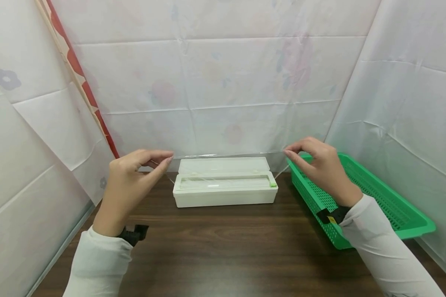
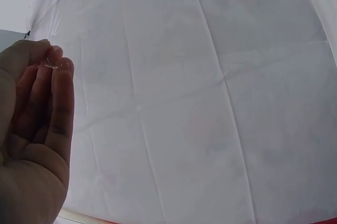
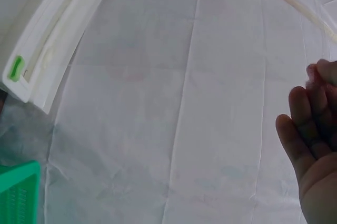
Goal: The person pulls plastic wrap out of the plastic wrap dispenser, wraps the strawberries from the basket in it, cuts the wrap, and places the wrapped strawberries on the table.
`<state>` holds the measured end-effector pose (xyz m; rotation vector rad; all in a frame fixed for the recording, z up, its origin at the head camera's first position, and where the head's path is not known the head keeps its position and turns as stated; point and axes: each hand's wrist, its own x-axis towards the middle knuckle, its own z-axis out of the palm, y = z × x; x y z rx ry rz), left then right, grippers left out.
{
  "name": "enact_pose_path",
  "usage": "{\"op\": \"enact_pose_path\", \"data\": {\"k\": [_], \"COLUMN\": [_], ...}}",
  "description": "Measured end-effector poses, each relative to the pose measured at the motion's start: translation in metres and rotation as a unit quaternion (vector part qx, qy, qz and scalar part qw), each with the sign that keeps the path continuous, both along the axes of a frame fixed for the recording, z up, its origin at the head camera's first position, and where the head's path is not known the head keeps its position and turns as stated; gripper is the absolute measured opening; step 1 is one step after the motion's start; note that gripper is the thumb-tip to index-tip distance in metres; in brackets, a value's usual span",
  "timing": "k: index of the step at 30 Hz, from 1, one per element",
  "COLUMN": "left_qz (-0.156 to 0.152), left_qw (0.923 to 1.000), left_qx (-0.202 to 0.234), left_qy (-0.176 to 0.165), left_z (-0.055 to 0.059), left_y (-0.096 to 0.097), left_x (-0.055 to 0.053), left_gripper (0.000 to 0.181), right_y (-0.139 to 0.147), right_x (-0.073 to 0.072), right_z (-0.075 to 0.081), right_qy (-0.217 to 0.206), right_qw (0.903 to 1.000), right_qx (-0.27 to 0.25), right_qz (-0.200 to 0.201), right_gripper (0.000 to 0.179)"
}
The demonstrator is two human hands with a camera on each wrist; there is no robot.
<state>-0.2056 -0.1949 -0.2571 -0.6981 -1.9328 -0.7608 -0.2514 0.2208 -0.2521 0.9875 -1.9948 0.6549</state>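
Behind the white cling-film dispenser [image 1: 224,198], I see a pale flower-printed sheet [image 1: 223,74] hung as a wall, with fold lines across it; more of the same pale covering runs up both sides. Under the dispenser and in front of it lies the dark wood-grain bench [image 1: 215,255]. Just right of the dispenser, at a slant, my head view gives me a green perforated plastic basket [image 1: 304,194]. The dispenser itself rests on the bench with its lid [image 1: 223,165] tipped up at the back. Above the dispenser, a sheet of clear cling film [image 1: 208,156] is stretched between the two hands, its side edges sloping down toward the dispenser's ends.

I have the left hand [image 1: 131,179] raised to the left of the dispenser, thumb and fingertips together, pinching one corner of the film. The right hand [image 1: 321,169] is up to the right of the dispenser, in front of part of the basket, thumb and forefinger closed on the opposite corner, other fingers loosely bent. Each wrist carries a black strap [image 1: 134,235] below a white sleeve cuff. Smallest of all, a green slider [image 1: 273,185] sits at the dispenser's right end.
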Motion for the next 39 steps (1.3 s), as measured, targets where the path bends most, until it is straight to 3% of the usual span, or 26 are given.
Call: {"op": "enact_pose_path", "data": {"k": [6, 11, 18, 26, 31, 39], "left_qz": [-0.012, -0.041, -0.103, -0.158, -0.173, -0.196], "left_qw": [0.9999, 0.9989, 0.9925, 0.9818, 0.9771, 0.9695], "left_qx": [-0.011, -0.006, -0.006, -0.017, -0.019, -0.029], "left_qy": [-0.007, -0.020, -0.066, -0.104, -0.122, -0.144], "left_z": [0.000, -0.003, -0.005, -0.007, -0.007, -0.014], "left_y": [-0.003, -0.006, -0.010, -0.014, -0.014, -0.013], "left_x": [0.004, 0.002, 0.000, 0.002, 0.004, 0.003], "left_gripper": [0.021, 0.024, 0.026, 0.033, 0.032, 0.034], "right_y": [0.004, 0.007, 0.012, 0.014, 0.014, 0.016], "right_x": [0.004, 0.006, 0.008, 0.009, 0.012, 0.017], "right_z": [-0.002, -0.004, -0.007, -0.010, -0.013, -0.017], "right_qy": [-0.046, -0.069, -0.100, -0.162, -0.198, -0.219], "right_qw": [0.9980, 0.9961, 0.9930, 0.9793, 0.9692, 0.9633], "right_qx": [0.021, 0.021, 0.014, 0.029, 0.025, 0.039], "right_qz": [0.038, 0.050, 0.062, 0.117, 0.145, 0.150], "right_gripper": [0.023, 0.025, 0.032, 0.006, 0.021, 0.031]}}
